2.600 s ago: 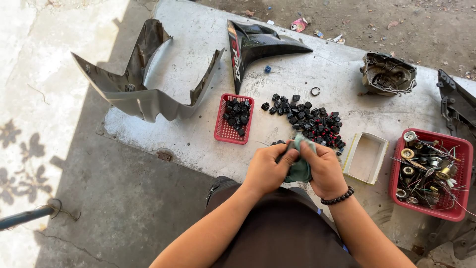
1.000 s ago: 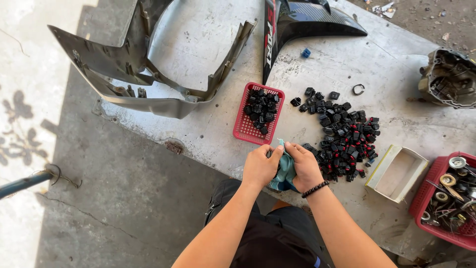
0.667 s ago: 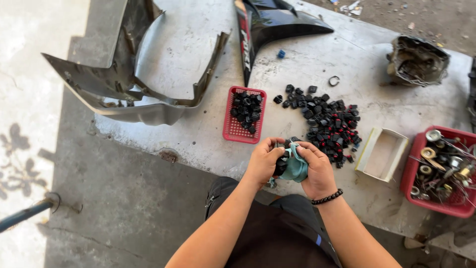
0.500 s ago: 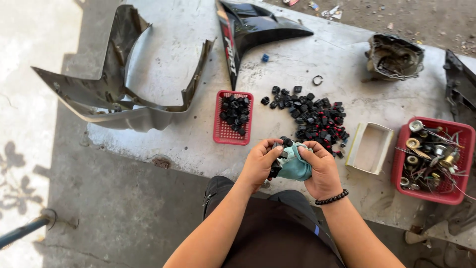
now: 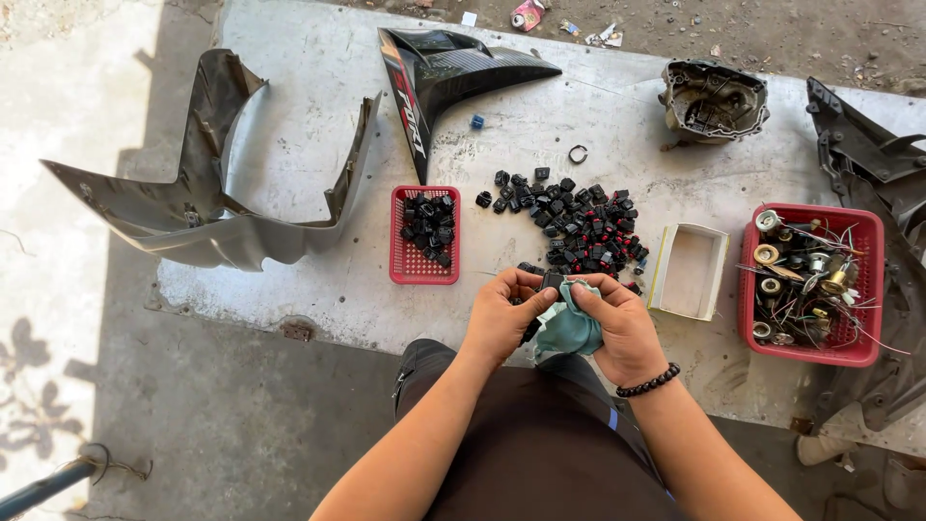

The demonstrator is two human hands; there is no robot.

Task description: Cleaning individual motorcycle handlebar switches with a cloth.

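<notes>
both hands point(image 5: 564, 318) still rub small black part point(image 5: 550, 281) with soft teal cloth point(image 5: 567, 328).

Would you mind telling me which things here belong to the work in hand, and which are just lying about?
In hand:
- left hand, holding a small black part
- right hand, holding a teal cloth
- pile of black parts
- small red basket of black parts

Lying about:
- grey fairing
- black fairing
- metal casing
- empty white box
- large red basket of wired parts
</notes>
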